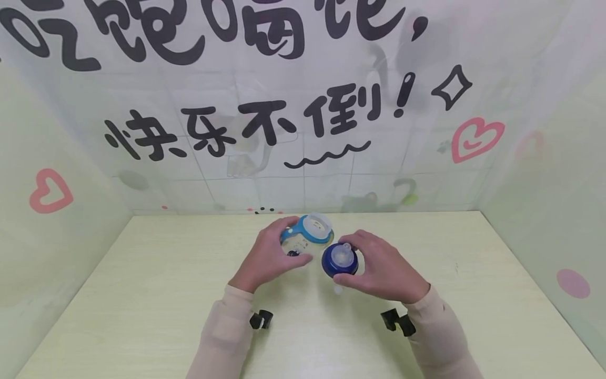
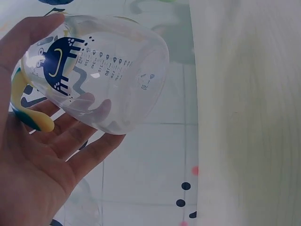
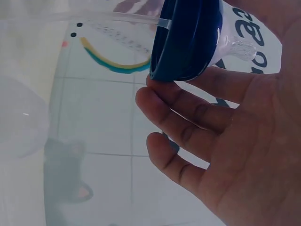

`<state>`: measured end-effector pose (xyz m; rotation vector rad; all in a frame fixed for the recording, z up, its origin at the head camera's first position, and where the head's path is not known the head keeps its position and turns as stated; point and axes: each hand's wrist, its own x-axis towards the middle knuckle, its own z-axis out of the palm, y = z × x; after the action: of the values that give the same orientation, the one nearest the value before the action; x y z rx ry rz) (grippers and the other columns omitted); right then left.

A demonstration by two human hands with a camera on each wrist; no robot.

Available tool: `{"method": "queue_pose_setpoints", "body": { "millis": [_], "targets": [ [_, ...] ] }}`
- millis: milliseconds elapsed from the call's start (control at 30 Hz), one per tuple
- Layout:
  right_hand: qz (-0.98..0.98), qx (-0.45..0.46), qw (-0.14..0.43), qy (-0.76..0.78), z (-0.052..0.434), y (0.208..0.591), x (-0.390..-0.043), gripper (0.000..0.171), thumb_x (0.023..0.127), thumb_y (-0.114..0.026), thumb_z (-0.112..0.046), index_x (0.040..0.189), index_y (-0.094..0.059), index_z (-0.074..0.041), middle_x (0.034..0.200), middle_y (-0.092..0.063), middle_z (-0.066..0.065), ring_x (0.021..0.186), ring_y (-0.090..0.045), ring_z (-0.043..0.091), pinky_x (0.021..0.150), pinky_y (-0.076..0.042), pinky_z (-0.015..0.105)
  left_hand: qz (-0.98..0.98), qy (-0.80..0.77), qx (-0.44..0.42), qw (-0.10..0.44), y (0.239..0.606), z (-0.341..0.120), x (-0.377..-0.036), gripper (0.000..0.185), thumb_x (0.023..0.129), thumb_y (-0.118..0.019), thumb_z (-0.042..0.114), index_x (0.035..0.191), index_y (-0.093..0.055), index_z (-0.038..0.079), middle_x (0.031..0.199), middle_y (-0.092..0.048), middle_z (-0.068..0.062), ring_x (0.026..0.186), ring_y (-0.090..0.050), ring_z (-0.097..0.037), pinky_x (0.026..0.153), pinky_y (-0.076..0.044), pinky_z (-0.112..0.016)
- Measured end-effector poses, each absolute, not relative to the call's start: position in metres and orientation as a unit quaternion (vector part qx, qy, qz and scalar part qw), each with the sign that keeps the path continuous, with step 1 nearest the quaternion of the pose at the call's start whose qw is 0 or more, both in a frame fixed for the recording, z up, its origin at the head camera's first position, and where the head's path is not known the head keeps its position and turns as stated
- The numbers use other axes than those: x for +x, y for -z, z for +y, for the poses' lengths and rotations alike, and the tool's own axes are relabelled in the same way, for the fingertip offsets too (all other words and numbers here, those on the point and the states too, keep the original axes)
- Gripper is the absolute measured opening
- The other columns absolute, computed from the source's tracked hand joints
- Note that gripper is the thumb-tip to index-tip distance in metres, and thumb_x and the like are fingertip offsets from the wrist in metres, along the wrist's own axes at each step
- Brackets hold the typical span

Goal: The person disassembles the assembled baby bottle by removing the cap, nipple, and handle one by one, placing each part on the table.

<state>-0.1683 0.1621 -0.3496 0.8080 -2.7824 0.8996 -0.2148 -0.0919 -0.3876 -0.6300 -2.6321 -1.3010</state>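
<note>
My left hand (image 1: 270, 258) holds a clear baby bottle (image 2: 127, 70) with printed measuring marks and a dark blue animal picture. Its thumb lies on one side and its fingers on the other. A curved yellow and teal handle (image 2: 28, 110) shows beside the palm, and a blue band (image 1: 295, 229) circles the bottle's upper part. Close by on the right, my right hand (image 1: 385, 268) pinches a dark blue bottle collar (image 3: 188, 42) by its rim. A clear nipple (image 1: 343, 255) sticks out of the collar, and a thin straw (image 3: 99, 18) extends from its underside. Collar and bottle are apart.
Both hands are above a pale wooden table (image 1: 156, 295). Behind it stands a white printed wall (image 1: 303, 189), with side walls at left and right. Black clips (image 1: 261, 319) show at the wrists. A blurred translucent shape (image 3: 21, 117) appears in the right wrist view.
</note>
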Motion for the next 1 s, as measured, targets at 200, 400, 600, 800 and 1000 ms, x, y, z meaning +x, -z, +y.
{"method": "queue_pose_setpoints", "body": {
  "millis": [200,400,600,800,1000],
  "targets": [
    [-0.92,0.264,0.047,-0.287,0.161,0.36,-0.175,0.053,0.077,-0.083,-0.036,0.118,-0.065,-0.008,0.103,-0.061,-0.004,0.096,-0.06,0.014,0.083,-0.053,0.037,-0.874,0.434,-0.205,0.077,0.386,-0.094,-0.215,0.076,0.073,-0.088,0.03,0.136,-0.055,0.005,0.129,-0.062,-0.007,0.111,-0.059,-0.023,0.094,-0.051,-0.045],
    [-0.924,0.259,0.048,-0.276,0.155,0.372,-0.18,0.056,0.076,-0.085,-0.033,0.12,-0.064,-0.005,0.105,-0.062,0.0,0.093,-0.06,0.015,0.081,-0.053,0.036,-0.873,0.436,-0.202,0.082,0.385,-0.096,-0.216,0.075,0.073,-0.088,0.03,0.135,-0.055,0.005,0.132,-0.061,-0.008,0.115,-0.058,-0.025,0.094,-0.051,-0.047],
    [-0.927,0.27,0.049,-0.254,0.145,0.384,-0.184,0.062,0.073,-0.088,-0.031,0.122,-0.063,-0.002,0.106,-0.063,0.004,0.092,-0.059,0.017,0.082,-0.053,0.036,-0.87,0.439,-0.205,0.092,0.386,-0.098,-0.217,0.075,0.072,-0.089,0.029,0.135,-0.055,0.005,0.134,-0.059,-0.01,0.115,-0.058,-0.027,0.094,-0.051,-0.047],
    [-0.93,0.302,0.039,-0.207,0.133,0.398,-0.186,0.062,0.073,-0.088,-0.031,0.121,-0.063,-0.001,0.106,-0.062,0.006,0.093,-0.059,0.019,0.085,-0.053,0.038,-0.863,0.45,-0.212,0.093,0.385,-0.1,-0.218,0.074,0.072,-0.089,0.028,0.135,-0.055,0.007,0.125,-0.063,-0.006,0.107,-0.06,-0.033,0.087,-0.053,-0.05],
    [-0.937,0.301,-0.014,-0.177,0.125,0.408,-0.186,0.062,0.074,-0.087,-0.03,0.123,-0.063,-0.002,0.112,-0.061,0.008,0.098,-0.059,0.023,0.087,-0.052,0.041,-0.863,0.449,-0.212,0.092,0.385,-0.1,-0.218,0.074,0.072,-0.089,0.027,0.134,-0.055,0.007,0.126,-0.063,-0.007,0.107,-0.06,-0.033,0.087,-0.053,-0.05]
  ]
}}
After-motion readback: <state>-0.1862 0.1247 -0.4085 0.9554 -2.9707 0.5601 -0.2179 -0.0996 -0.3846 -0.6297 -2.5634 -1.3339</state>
